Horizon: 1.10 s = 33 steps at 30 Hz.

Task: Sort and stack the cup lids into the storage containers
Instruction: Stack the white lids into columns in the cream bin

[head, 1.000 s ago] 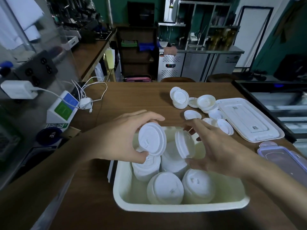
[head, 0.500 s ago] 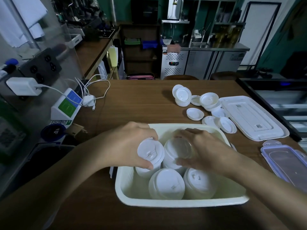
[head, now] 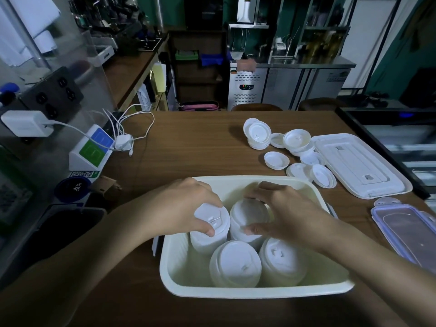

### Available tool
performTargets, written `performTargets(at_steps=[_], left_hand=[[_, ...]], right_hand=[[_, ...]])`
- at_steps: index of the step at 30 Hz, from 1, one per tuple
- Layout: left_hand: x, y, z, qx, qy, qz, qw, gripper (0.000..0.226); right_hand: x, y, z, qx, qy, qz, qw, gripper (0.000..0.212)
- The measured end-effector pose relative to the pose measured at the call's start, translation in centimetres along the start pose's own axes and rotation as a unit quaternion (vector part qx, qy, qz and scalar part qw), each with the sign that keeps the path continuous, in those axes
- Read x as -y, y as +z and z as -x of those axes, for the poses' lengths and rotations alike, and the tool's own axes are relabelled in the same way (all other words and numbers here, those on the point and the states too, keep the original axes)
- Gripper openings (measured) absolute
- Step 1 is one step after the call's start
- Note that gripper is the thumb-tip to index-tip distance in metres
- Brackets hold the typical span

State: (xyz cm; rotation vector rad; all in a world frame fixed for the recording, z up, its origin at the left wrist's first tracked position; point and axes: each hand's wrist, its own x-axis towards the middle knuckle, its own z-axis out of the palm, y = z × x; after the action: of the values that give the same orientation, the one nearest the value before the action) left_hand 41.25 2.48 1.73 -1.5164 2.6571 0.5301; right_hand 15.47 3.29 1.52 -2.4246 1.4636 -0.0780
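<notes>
Four lid stacks [head: 236,263] in tub [head: 259,291], left hand [head: 184,206], right hand [head: 287,213] holding

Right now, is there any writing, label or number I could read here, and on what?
None reads clearly.
Blue and green stand: print too blurred.
QR-code sticker: pattern only, words blurred.
Blue disc: white mark, illegible.
Refrigerator panel: small lights only.
</notes>
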Motion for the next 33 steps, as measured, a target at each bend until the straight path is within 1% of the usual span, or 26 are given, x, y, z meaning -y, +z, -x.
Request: performTargets(at_steps=[5,7,11,17,20,22,25,28,31,33], left_hand=[[-0.2,0.5,-0.8,0.021,-0.009,-0.002,1.0,0.061],[-0.3,0.7,-0.8,0.025,-0.014,0.016,0.999,0.063],[-1.0,0.8,-1.1,0.041,-0.012,0.013,0.999,0.062],[-2.9,1.5,-2.5,0.013,0.025,-0.006,1.0,0.058],[-4.3,1.7,-3.5,0.007,0.046,-0.009,0.999,0.057],[-5.3,1.9,-4.2,0.006,0.069,-0.022,0.997,0.058],[-6.7,2.0,-5.5,0.009,0.087,-0.014,0.996,0.06],[-7.9,1.6,-6.7,0.035,0.09,-0.008,0.995,0.057],[-9.3,0.3,-7.6,0.049,0.092,-0.027,0.994,0.059],[-10.3,-1.0,-7.9,0.043,0.087,-0.043,0.994,0.063]], right_hand=[[-0.1,0.1,-0.5,0.035,0.013,0.035,0.999,0.064],[-0.5,0.5,-0.4,0.034,0.02,0.027,0.999,0.064],[-1.2,1.2,0.1,0.02,0.021,0.005,1.0,0.062],[-3.2,0.2,1.4,0.015,0.035,-0.026,0.999,0.059],[-4.3,-0.2,2.5,0.016,0.039,-0.027,0.999,0.063],[-5.1,-0.5,3.4,0.022,0.053,-0.009,0.998,0.066],[-6.0,-1.1,4.6,0.038,0.081,0.02,0.996,0.068],[-6.9,-1.9,6.0,0.04,0.095,0.056,0.993,0.076],[-8.2,-3.0,7.4,0.025,0.086,0.049,0.995,0.093],[-9.3,-4.0,8.3,0.013,0.069,0.019,0.997,0.091]])
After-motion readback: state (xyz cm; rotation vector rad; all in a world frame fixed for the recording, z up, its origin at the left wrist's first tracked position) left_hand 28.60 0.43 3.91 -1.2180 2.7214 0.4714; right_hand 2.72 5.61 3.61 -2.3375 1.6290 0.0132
